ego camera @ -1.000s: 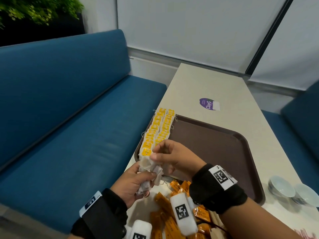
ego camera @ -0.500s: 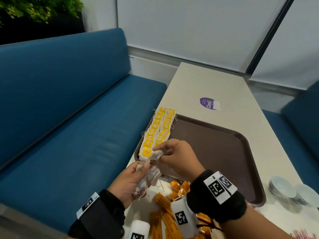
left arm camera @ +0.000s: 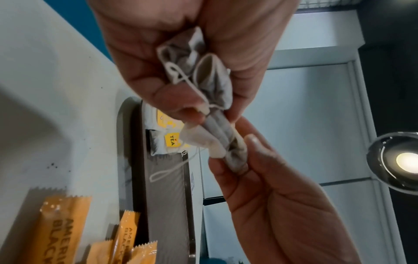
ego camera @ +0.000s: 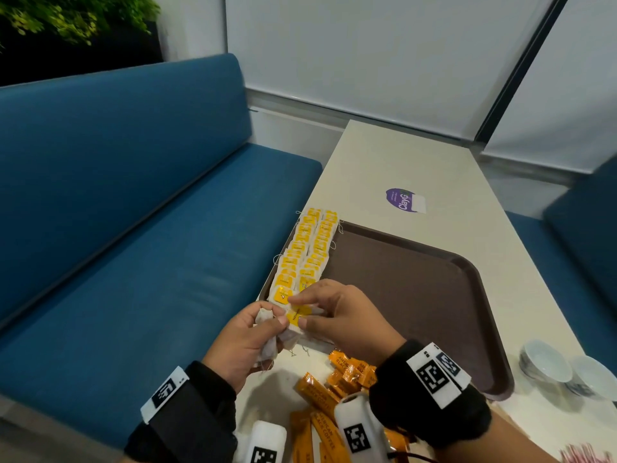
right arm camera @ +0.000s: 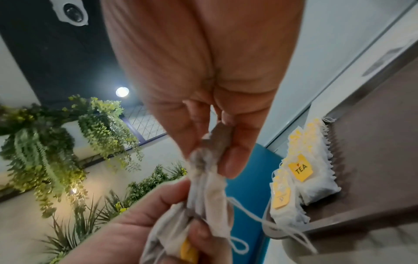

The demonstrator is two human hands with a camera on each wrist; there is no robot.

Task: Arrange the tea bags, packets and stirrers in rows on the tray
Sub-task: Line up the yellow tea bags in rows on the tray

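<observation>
- Separating one bag from a clutch of tea bags is the step in hand, I judge; the clutch hangs just off the near left corner of the tray.
- Left hand has its grip clamped round the clutch; right hand pinches one bag's top, fingers together on it.
- Two rows of yellow-tagged bags already lie along the tray's left edge.
- Orange packets lie loose on the surface just nearer than the tray; stirrers seem to show at the lower right, too blurred to be sure.
- Next move likely calls for pulling the bag free without snagging the strings, then laying it at the rows' near end.
</observation>
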